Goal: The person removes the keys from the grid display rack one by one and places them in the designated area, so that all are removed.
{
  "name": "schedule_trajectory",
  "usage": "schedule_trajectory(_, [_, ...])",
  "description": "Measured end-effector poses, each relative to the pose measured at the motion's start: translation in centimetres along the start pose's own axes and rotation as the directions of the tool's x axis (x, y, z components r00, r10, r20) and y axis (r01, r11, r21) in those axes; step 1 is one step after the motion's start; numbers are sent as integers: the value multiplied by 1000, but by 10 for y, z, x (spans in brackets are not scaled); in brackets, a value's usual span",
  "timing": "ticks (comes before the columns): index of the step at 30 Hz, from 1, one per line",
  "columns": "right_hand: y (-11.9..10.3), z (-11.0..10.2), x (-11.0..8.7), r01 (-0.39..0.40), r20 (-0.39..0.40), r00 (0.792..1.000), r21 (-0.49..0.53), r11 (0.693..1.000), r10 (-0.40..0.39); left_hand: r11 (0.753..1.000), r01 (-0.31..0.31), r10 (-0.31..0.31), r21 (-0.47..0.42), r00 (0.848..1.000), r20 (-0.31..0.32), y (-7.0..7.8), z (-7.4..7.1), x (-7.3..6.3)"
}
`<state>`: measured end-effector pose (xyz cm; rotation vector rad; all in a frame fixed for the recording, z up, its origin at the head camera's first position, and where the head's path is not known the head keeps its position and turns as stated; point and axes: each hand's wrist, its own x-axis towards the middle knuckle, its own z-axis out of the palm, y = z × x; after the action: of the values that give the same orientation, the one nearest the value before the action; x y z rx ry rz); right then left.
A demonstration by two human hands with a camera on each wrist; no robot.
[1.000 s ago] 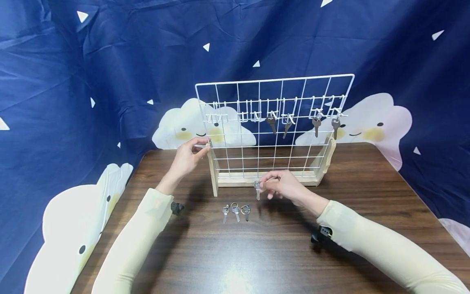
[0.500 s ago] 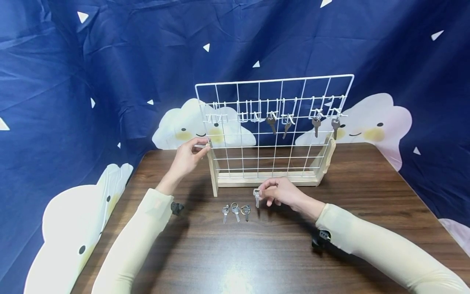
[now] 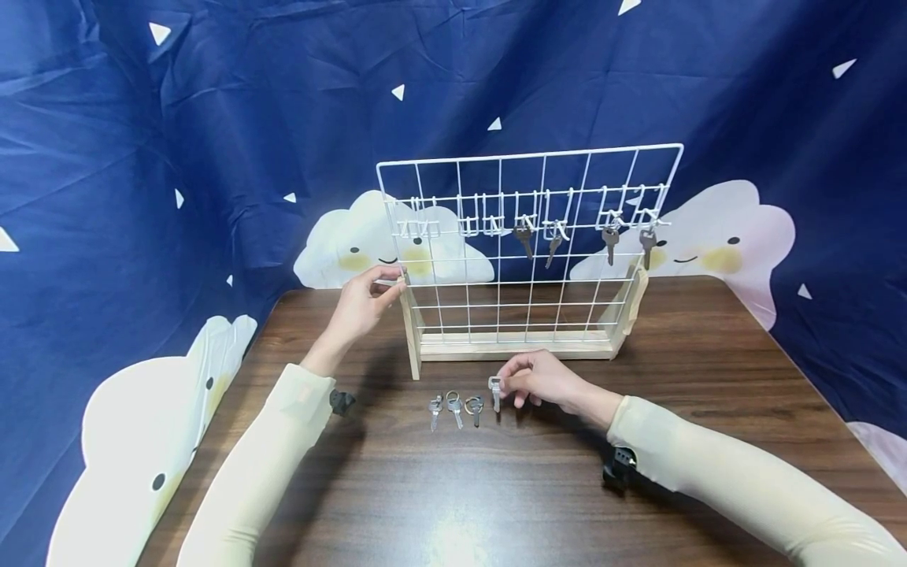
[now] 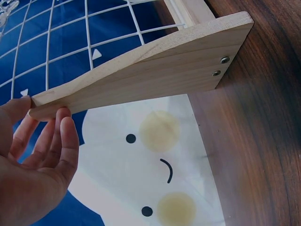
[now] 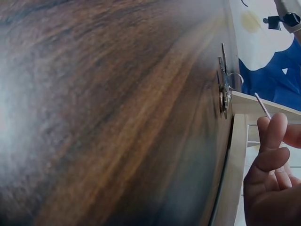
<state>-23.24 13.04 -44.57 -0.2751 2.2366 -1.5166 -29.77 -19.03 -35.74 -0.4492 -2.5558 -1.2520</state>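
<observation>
My left hand point(image 3: 361, 305) pinches the top of the rack's left wooden side panel point(image 4: 141, 70), thumb on one face and fingertips on the other. Between thumb and fingers, my right hand point(image 3: 546, 379) holds a silver key point(image 3: 495, 391) that hangs blade down, low over the table in front of the rack. Seen from the right wrist, only the key's thin blade point(image 5: 262, 105) sticks out past the fingertips. Just left of it, three keys with rings lie in a row: a left key point(image 3: 435, 411), a middle key point(image 3: 455, 409) and a right key point(image 3: 475, 409).
The white wire grid point(image 3: 499, 295) stands in a wooden base point(image 3: 510, 346) towards the table's back. White hooks run along its upper part; several keys, one a dark key point(image 3: 612, 242), hang from those right of centre. A blue cloth point(image 3: 283, 102) hangs behind the brown table point(image 3: 397, 488).
My right hand has come down and slightly towards me with the key, from beside the rack's base to nearly level with the row of keys. The left hand stays put.
</observation>
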Motion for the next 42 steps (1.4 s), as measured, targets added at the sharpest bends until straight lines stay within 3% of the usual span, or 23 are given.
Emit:
schedule_trajectory(30, [15, 3, 6, -42, 93, 994, -67, 997, 48, 1000, 6, -7, 3, 1000, 4, 0, 0, 0])
schedule_trajectory(42, [16, 3, 6, -39, 67, 997, -104, 994, 46, 1000, -3, 3, -12, 1000, 2, -1, 0, 0])
